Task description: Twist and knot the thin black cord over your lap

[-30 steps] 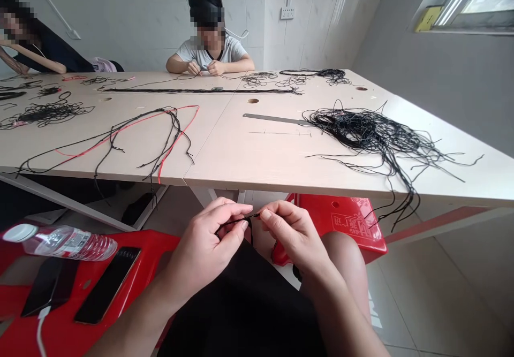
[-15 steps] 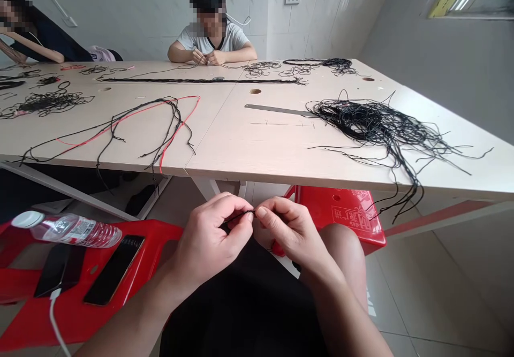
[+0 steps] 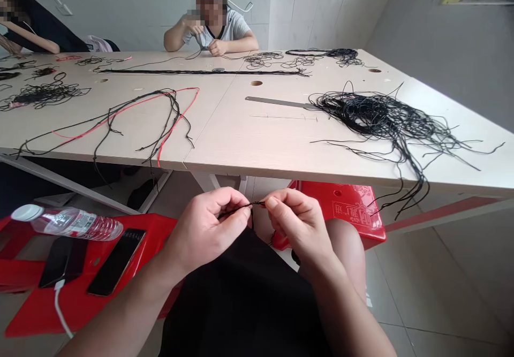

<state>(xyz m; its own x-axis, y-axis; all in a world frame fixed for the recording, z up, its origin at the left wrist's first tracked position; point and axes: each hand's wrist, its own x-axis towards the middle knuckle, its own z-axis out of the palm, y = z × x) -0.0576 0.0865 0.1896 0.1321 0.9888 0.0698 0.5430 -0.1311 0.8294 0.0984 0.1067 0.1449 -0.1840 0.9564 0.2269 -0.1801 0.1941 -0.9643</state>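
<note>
My left hand [image 3: 206, 228] and my right hand [image 3: 299, 223] are raised close together above my lap. Each pinches a thin black cord [image 3: 239, 210] between thumb and fingers, and the short length between them is twisted. A strand hangs from it down towards the black cloth over my lap [image 3: 241, 293]. My fingertips nearly meet, and they hide part of the cord.
The pale wooden table [image 3: 225, 137] ahead holds a large black cord tangle [image 3: 381, 116], black-and-red cords [image 3: 120, 113] and a steel ruler [image 3: 277, 102]. A red stool [image 3: 341, 207] stands beyond my knee. A water bottle [image 3: 72, 224] and phone [image 3: 116, 261] lie on a red stool [image 3: 152, 226].
The view has tilted downward slightly, so the table sits higher in the frame. My hands still pinch the cord. The co-worker opposite has raised one hand from the table.
</note>
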